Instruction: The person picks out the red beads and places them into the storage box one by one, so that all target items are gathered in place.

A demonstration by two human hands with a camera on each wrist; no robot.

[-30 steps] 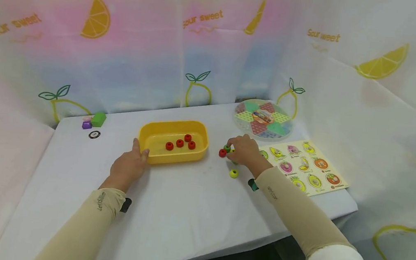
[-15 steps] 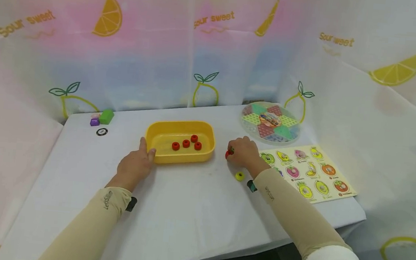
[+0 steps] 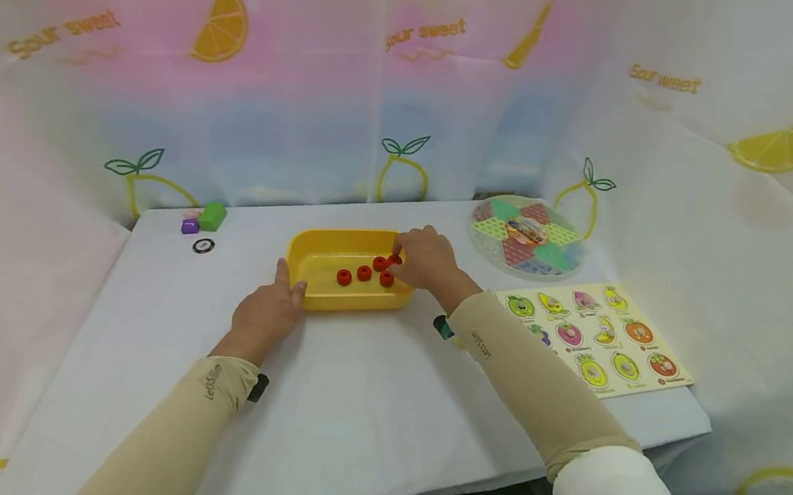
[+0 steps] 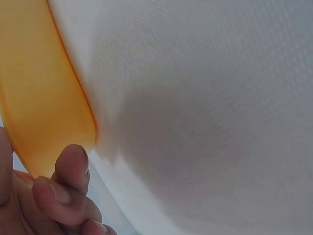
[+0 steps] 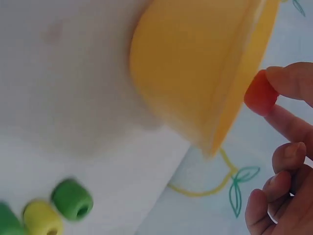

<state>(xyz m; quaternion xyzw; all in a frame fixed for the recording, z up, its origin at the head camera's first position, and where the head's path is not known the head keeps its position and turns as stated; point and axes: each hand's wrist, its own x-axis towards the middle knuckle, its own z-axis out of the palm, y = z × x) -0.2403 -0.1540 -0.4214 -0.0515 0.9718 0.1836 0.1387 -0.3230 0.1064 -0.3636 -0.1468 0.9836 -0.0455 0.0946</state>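
My right hand (image 3: 432, 260) is over the right end of a yellow plastic tray (image 3: 317, 260). Between thumb and forefinger it pinches a red bead (image 5: 260, 94), at the tray's rim in the right wrist view. Several red beads (image 3: 363, 273) lie on the tray's floor. At the tray's near left corner, my left hand (image 3: 264, 316) holds the wall, forefinger along the left side and thumb at the front. In the left wrist view its other fingers (image 4: 66, 208) are curled beside the tray's outer wall.
Green beads (image 5: 72, 199) and a yellow bead (image 5: 43, 218) lie on the white table, mostly hidden by the right arm in the head view. A fruit picture board (image 3: 590, 335) and a round patterned box (image 3: 527, 239) are at right. Small blocks (image 3: 212, 217) and a black-and-white ring (image 3: 203, 245) sit back left.
My right hand has picked a red bead from the loose beads beside the board and carried it left to the tray. The left hand stays at the tray's corner; the head view has shifted slightly.
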